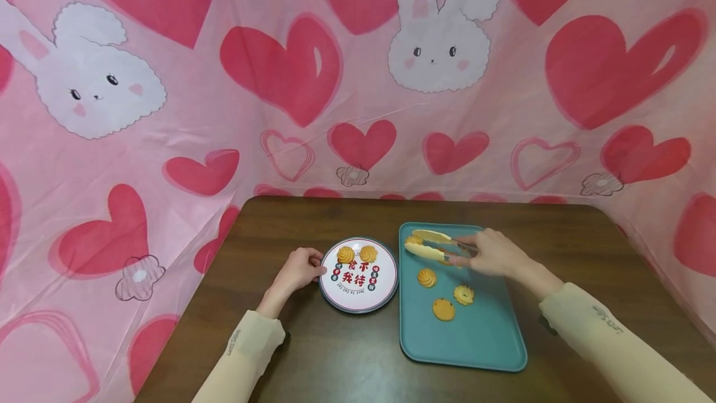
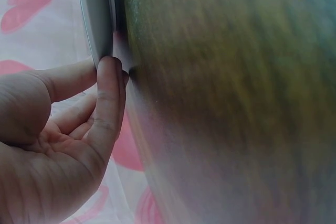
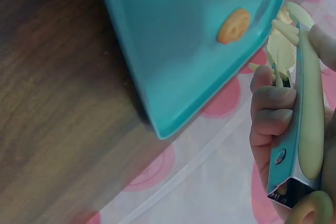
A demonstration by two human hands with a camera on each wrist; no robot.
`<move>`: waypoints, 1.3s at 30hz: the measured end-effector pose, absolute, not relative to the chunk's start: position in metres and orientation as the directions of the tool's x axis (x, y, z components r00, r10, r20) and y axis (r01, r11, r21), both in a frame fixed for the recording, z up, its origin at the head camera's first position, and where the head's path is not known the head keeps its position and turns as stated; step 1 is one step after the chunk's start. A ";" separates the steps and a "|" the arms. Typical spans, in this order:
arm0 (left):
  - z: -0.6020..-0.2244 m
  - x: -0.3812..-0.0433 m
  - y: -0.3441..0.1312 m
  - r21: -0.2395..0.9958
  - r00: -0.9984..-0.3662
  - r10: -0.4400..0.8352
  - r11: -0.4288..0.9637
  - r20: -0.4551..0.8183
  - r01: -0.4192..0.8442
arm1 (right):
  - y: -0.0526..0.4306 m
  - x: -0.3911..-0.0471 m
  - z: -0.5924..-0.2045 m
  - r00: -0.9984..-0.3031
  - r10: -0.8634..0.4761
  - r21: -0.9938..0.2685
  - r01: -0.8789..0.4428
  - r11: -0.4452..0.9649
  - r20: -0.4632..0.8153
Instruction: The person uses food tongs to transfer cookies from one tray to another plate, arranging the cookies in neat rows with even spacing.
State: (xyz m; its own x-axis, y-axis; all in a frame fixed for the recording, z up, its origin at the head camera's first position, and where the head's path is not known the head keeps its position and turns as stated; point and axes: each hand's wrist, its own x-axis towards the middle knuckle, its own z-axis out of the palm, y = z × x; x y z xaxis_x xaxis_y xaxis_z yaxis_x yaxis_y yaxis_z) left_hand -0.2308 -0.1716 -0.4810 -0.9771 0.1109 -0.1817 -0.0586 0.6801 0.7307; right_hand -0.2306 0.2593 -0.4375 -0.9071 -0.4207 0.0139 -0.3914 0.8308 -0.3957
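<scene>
here, left hand (image 1: 299, 268) pinches plate edge (image 1: 358, 308), right hand (image 1: 490, 254) grips tongs (image 1: 427, 252) seemingly inside the tray rim (image 1: 464, 364).

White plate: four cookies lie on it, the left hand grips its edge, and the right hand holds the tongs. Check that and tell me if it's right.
The count is wrong: the head view shows two cookies on the white plate, not four. The left hand does grip its edge, and the right hand holds the tongs.

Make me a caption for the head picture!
Left hand holds the plate; right hand holds yellow tongs over the cookie tray.
</scene>
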 end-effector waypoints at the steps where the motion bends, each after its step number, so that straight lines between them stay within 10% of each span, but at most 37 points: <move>1: -0.481 -0.231 -0.172 0.730 -0.977 0.112 0.680 -0.182 -0.058 | 0.259 -0.231 -0.436 -0.907 -0.421 -0.395 -0.394 0.830 0.020; 39: -0.485 -0.234 -0.172 0.741 -0.979 0.111 0.670 -0.171 -0.054 | 0.171 -0.238 -0.425 -0.807 -0.589 -0.463 -0.540 0.703 0.049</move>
